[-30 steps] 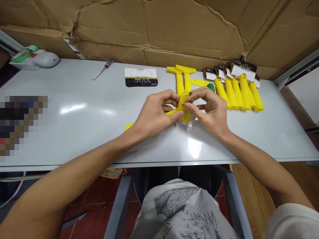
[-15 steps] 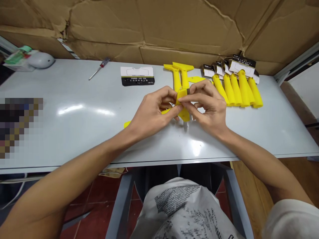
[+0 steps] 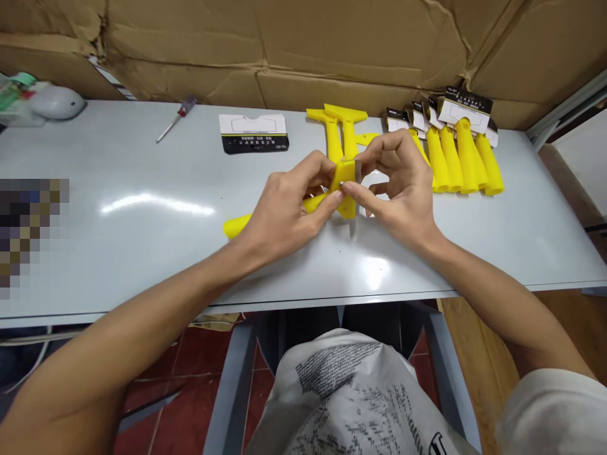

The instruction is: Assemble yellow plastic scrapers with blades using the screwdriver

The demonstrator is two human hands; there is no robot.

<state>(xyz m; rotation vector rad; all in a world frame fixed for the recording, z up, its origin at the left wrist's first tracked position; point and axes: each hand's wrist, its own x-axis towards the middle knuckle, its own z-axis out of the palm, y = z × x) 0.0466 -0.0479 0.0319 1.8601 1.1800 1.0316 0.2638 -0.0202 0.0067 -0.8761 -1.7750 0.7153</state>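
Observation:
My left hand (image 3: 289,208) is closed around a yellow plastic scraper (image 3: 237,225), whose handle points to the left under the palm. The scraper's head faces right, with a grey metal blade (image 3: 357,170) along its edge. My right hand (image 3: 403,183) grips at the head, its thumb pressed by a small dark screw (image 3: 341,184) and its index finger near the blade's far end. Part of the head is hidden by my fingers. Just beyond my hands, two yellow scrapers (image 3: 348,136) lie side by side, with a flat yellow piece (image 3: 367,138) to their right.
Several yellow handles with black-and-white cards (image 3: 467,158) lie at the back right. A loose card (image 3: 255,133) and a screwdriver (image 3: 176,119) rest toward the back left, a grey rounded device (image 3: 57,102) farther left. Cardboard (image 3: 308,50) walls the table's back.
My right index finger has lifted off the scraper's head, uncovering the small screw and more of the blade. My left hand keeps its hold. The view has shifted slightly.

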